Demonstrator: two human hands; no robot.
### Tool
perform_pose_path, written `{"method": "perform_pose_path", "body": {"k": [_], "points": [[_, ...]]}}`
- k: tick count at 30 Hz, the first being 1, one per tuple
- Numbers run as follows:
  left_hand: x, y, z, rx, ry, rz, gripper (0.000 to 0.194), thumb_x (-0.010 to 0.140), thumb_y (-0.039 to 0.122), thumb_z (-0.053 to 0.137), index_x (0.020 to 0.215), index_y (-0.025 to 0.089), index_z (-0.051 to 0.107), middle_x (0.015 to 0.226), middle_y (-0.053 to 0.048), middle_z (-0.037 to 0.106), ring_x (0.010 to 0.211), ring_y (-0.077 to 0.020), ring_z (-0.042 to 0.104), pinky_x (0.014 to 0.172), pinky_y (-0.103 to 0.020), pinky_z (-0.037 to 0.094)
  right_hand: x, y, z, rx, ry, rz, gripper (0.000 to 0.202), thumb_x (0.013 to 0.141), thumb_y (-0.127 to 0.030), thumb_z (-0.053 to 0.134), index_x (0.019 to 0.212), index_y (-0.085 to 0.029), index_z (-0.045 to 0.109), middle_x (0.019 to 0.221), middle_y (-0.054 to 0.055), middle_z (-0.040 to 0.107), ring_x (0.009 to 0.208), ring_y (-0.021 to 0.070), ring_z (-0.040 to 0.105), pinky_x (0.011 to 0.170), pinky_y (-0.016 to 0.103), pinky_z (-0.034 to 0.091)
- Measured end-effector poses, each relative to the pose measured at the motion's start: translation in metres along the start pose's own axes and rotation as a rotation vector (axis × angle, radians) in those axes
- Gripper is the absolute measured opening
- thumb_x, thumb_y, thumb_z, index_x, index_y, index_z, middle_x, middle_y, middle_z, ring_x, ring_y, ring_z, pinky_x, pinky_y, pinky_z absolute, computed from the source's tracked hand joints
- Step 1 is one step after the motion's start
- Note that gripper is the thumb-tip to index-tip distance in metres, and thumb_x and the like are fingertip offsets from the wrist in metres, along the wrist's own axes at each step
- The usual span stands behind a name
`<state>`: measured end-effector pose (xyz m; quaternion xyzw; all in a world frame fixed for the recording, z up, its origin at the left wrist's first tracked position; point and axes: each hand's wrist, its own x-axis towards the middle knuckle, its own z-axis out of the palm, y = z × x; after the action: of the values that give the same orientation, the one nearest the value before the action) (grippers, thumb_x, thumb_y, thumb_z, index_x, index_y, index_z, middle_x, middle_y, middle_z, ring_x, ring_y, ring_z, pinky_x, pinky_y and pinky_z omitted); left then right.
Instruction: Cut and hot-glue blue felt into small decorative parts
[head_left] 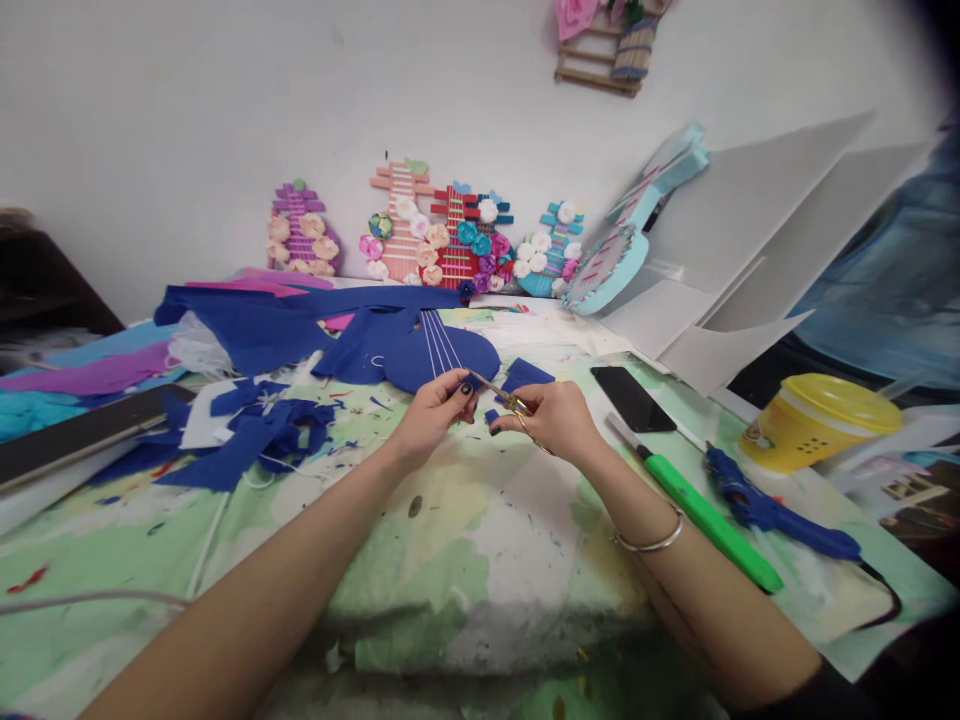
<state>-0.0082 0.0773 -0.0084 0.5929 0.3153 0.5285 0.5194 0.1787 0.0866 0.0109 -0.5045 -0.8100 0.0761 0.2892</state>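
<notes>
A blue rounded shape (405, 357) with several white strings (439, 345) across it lies in the middle of the table. My left hand (441, 405) is closed in a pinch at its front edge, near the string ends; what its fingertips hold is too small to make out. My right hand (551, 418) grips gold-handled scissors (514, 402), whose blades point left to the fingertips of my left hand. Small blue pieces (527, 375) lie just behind the scissors.
Blue scraps (247, 430) lie at left, near a dark flat object (82, 437). At right are a phone (632, 398), a green cutter (709, 520), a blue glue gun (780, 510) and a yellow tub (817, 422). Decorated instrument shapes (457, 235) stand along the wall.
</notes>
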Motion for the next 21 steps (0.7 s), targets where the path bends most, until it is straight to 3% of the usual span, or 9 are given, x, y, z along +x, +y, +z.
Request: {"method": "perform_pose_path", "body": {"k": [5, 12, 21], "points": [[0.0023, -0.0033, -0.002, 0.092, 0.046, 0.084, 0.023, 0.087, 0.035, 0.053, 0.093, 0.016, 0.064, 0.065, 0.001, 0.047, 0.061, -0.011, 0.044, 0.062, -0.025, 0.038, -0.0006, -0.0009, -0.0036, 0.04, 0.072, 0.047, 0.054, 0.07, -0.069, 0.056, 0.063, -0.017, 0.068, 0.047, -0.003, 0.041, 0.049, 0.0093, 0.031, 0.047, 0.024, 0.021], [0.0008, -0.0043, -0.0031, 0.297, 0.14, 0.16, 0.025, 0.09, 0.036, 0.047, 0.085, 0.016, 0.062, 0.069, 0.0, 0.05, 0.063, -0.0128, 0.047, 0.063, -0.027, 0.039, -0.0035, -0.0083, -0.0034, -0.072, 0.04, 0.022, 0.051, 0.07, -0.069, 0.057, 0.059, -0.019, 0.061, 0.048, -0.003, 0.045, 0.048, 0.0094, 0.033, 0.05, 0.024, 0.021], [-0.0001, -0.0035, 0.0014, 0.111, 0.132, 0.07, 0.017, 0.088, 0.03, 0.048, 0.091, 0.017, 0.058, 0.076, 0.0, 0.053, 0.066, -0.0114, 0.049, 0.066, -0.025, 0.042, -0.0041, -0.0095, 0.0023, -0.171, 0.043, 0.025, 0.051, 0.07, -0.072, 0.055, 0.065, -0.021, 0.064, 0.052, 0.0, 0.055, 0.052, 0.0125, 0.045, 0.052, 0.025, 0.023]]}}
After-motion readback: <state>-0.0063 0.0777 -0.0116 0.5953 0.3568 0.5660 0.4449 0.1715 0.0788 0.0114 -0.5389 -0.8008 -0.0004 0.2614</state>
